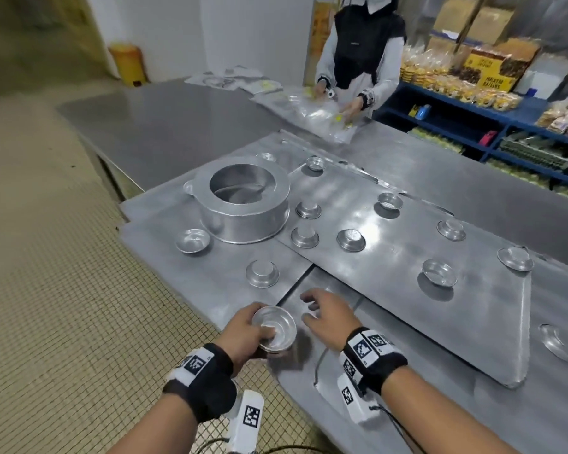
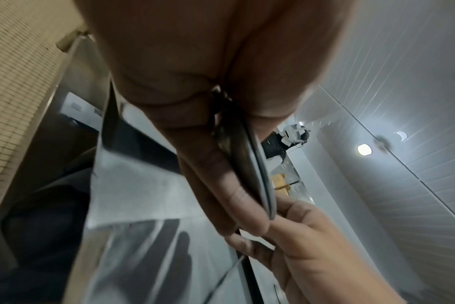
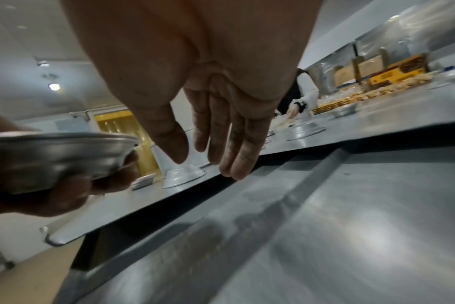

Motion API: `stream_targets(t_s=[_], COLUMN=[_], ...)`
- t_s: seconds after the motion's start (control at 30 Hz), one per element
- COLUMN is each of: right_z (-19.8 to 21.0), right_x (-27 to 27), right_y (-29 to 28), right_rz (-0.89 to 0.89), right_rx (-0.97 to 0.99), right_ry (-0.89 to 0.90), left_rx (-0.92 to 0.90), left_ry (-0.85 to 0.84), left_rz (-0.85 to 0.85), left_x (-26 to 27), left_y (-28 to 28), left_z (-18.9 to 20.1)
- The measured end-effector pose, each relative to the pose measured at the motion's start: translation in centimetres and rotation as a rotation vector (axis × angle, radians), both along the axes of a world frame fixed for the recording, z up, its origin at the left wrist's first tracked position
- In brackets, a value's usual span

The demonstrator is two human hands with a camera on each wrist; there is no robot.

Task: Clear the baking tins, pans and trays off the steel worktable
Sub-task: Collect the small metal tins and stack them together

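Tins of small, round, shiny aluminium lie scattered over two flat steel baking trays on the long steel worktable [image 1: 164, 126]. The left hand [image 1: 243, 332] grips a short stack of these small tins [image 1: 274, 327] at the near table edge, thumb inside the top tin and fingers curled underneath; the top tin shows nothing inside but a pale glare. From the left wrist view the stack [image 2: 247, 164] appears edge-on, pinched between thumb and fingers. The right hand [image 1: 325, 317] hovers just beside the stack, empty, its fingers loosely spread and slightly bent above the bare table; the right wrist view shows its fingers [image 3: 237, 152] hanging straight, close together, clear of the surface.

On the left tray [image 1: 164, 224] stands a large round aluminium cake pan [image 1: 243, 204], bottom up with a wide round opening, empty inside. Near it lie an upright small tin [image 1: 193, 240], empty, and an upturned small tin [image 1: 262, 273]. The right tray [image 1: 391, 253] overlaps the left one and carries more small tins, some upright and empty, some upside down. Beyond, a second person in a grey top [image 1: 361, 60] handles clear plastic bags [image 1: 322, 116] on the table.
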State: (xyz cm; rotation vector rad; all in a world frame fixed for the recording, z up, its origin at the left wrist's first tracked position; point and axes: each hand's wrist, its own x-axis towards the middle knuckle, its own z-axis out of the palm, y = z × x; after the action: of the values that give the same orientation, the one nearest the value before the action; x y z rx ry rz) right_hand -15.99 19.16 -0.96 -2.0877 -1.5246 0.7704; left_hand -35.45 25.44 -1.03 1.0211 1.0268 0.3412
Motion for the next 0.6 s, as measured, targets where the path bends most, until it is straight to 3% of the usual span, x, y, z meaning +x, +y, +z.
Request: stream_targets(t_s=[0.27, 0.6], right_z=[-1.1, -2.5], right_x=[-2.5, -3.2], right_y=[8.8, 12.9], right_rz=[0.149, 0.091], right_rx=[-0.043, -0.105], right_ry=[-0.295, -0.334], left_rx=[-0.028, -0.068], left_ry=[-0.044, -0.084], left_rz=[0.148, 0.244], left_x=[-3.9, -6.0], left_y=[2.6, 3.3], left_z=[0.4, 0.6])
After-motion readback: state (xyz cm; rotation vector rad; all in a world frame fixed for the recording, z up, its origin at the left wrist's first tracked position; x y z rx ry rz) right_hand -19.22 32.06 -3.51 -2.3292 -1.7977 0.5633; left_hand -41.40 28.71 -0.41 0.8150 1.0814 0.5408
